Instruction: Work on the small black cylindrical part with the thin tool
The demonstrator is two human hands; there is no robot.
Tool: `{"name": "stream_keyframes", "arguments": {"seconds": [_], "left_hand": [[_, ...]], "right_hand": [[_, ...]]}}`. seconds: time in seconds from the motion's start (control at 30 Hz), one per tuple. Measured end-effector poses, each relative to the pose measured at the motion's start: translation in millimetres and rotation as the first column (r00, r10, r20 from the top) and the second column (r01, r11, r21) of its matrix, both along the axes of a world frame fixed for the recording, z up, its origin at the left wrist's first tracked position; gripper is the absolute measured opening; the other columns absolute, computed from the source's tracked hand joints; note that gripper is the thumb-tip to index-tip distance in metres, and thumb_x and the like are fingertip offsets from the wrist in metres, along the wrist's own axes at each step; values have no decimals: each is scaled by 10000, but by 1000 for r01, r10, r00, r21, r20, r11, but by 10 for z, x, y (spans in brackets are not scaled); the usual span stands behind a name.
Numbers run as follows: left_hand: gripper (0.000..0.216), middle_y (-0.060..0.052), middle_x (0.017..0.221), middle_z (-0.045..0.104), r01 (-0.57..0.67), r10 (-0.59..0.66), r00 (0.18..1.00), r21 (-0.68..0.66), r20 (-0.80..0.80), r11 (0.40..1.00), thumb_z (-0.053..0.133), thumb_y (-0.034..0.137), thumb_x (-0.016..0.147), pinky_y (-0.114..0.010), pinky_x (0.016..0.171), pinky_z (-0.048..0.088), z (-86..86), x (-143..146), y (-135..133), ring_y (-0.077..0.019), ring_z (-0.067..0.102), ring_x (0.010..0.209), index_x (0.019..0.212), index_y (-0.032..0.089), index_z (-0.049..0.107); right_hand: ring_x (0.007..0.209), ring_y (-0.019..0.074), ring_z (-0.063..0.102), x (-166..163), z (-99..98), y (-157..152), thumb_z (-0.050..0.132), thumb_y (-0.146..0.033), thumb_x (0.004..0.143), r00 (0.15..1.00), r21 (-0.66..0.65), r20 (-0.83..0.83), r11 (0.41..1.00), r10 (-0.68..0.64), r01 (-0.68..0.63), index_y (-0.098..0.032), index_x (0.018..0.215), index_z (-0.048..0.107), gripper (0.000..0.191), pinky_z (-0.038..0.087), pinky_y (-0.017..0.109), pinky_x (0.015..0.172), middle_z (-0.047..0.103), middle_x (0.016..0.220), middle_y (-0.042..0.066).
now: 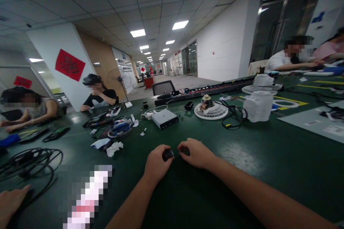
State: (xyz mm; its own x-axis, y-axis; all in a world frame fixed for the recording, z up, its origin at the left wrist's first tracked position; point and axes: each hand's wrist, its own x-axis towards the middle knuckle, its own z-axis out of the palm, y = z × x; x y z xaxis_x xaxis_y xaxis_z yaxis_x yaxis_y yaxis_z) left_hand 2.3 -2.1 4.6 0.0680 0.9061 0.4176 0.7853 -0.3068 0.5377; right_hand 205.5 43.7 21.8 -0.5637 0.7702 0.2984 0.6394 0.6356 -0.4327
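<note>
Within left hand (157, 164), seemingly rounded black piece (167, 155)

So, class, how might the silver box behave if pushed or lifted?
The silver box would probably stay stiff: its faces look flat and its edges straight. It seems unlikely to roll or tip, lying low on a broad base. Its metallic-looking casing suggests it may have some heft.

Left hand (158, 163) grips small black cylindrical piece (168, 154); right hand (197, 154), just beside, pinches small dark piece (185, 150). Both over green bench (177, 200). Beyond them: grey metal box (165, 118), white round grille (217, 112), white housing (258, 107). Black cables (26, 173) coiled far left.
</note>
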Motion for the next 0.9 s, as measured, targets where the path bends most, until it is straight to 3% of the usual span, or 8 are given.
{"name": "stream_keyframes", "arguments": {"seconds": [0.4, 0.57, 0.9], "left_hand": [[264, -41, 983, 732, 31, -31, 1000, -28, -2, 999, 729, 166, 740, -350, 801, 523, 32, 33, -24, -238, 685, 912, 995, 224, 693], [286, -47, 990, 730, 49, -49, 999, -35, -3, 998, 741, 167, 729, -345, 789, 518, 22, 35, -26, -240, 681, 911, 1006, 222, 693], [276, -42, 1000, 729, 83, -83, 997, -50, -1, 995, 733, 154, 737, -331, 796, 501, 55, 38, -42, -235, 671, 943, 1000, 229, 696]], "right_hand": [[901, 220, 669, -62, -90, 23, 516, -93, 859, 1000, -22, -3, 1000, -10, 10, -229, 1078, 700, 317, 465, 311, 774, 726, 968, 61], [906, 222, 701, -77, -49, 9, 548, -191, 916, 994, 40, -79, 996, -70, 74, -260, 1056, 706, 222, 486, 316, 771, 761, 986, 29], [967, 209, 695, -77, -5, -52, 580, -95, 858, 993, 93, -116, 995, 30, -19, -263, 1052, 741, 303, 509, 312, 856, 751, 1064, 24]]}}
